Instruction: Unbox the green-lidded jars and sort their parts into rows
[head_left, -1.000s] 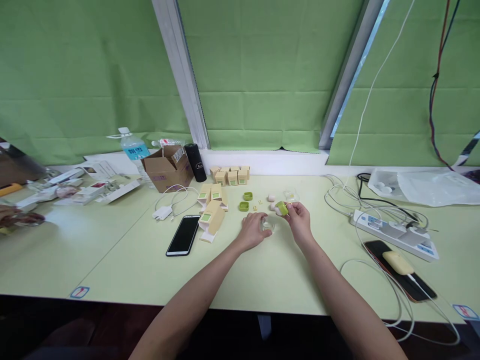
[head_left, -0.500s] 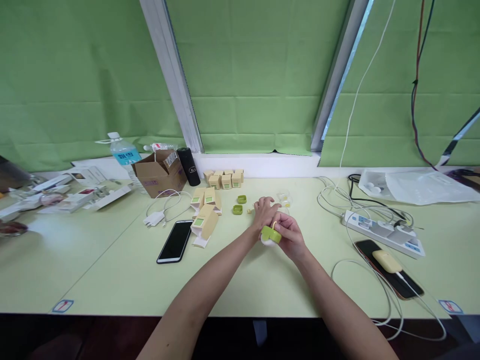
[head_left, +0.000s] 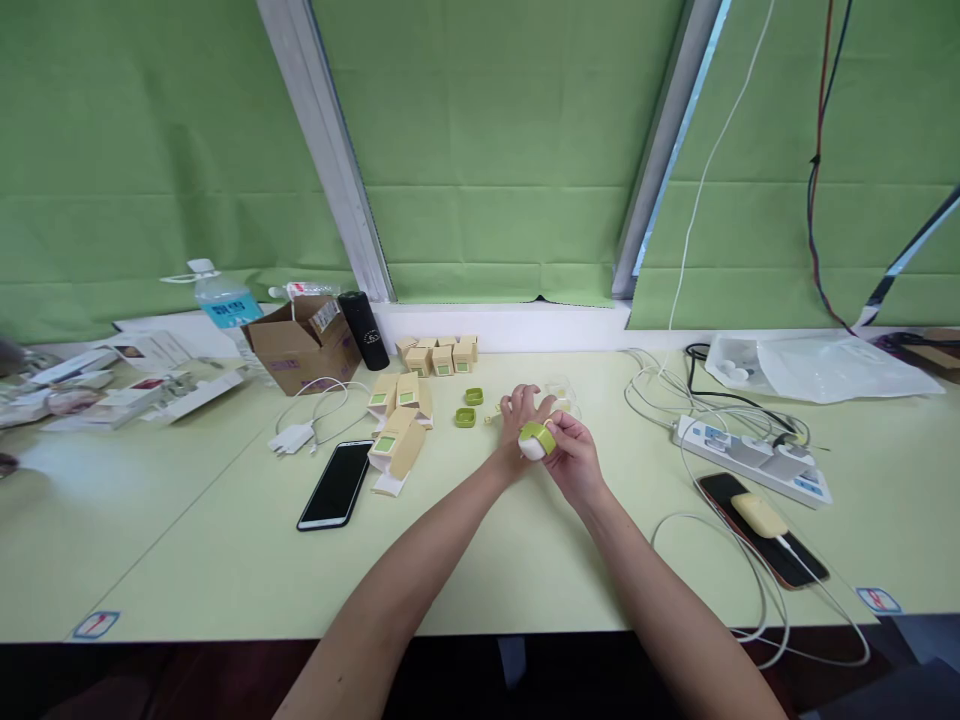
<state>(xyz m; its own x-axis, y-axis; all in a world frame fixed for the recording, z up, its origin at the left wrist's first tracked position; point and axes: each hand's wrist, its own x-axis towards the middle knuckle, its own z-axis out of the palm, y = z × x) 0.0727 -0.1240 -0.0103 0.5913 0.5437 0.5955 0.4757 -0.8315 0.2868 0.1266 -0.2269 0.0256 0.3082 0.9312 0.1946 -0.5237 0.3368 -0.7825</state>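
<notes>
My right hand [head_left: 572,458] grips a small green-and-white piece [head_left: 537,440], green on top and white below, above the middle of the pale green table [head_left: 247,540]. Just behind it, my left hand [head_left: 519,412] lies with its fingers curled near the table; whether it holds anything I cannot tell. Two small green caps [head_left: 469,407] lie to the left of my hands. A clear plastic piece [head_left: 564,395] sits behind them, partly hidden.
Several small tan boxes [head_left: 439,356] stand at the back, and more lie by a black phone [head_left: 335,484]. A cardboard box [head_left: 296,345], black flask [head_left: 364,331], water bottle [head_left: 221,300] and white charger [head_left: 289,437] sit left. A power strip [head_left: 754,459], cables and second phone [head_left: 765,528] lie right.
My right hand brought the green-and-white piece from the far side down toward me. My left hand left the spot near the clear piece and moved behind the right. The view drifted right.
</notes>
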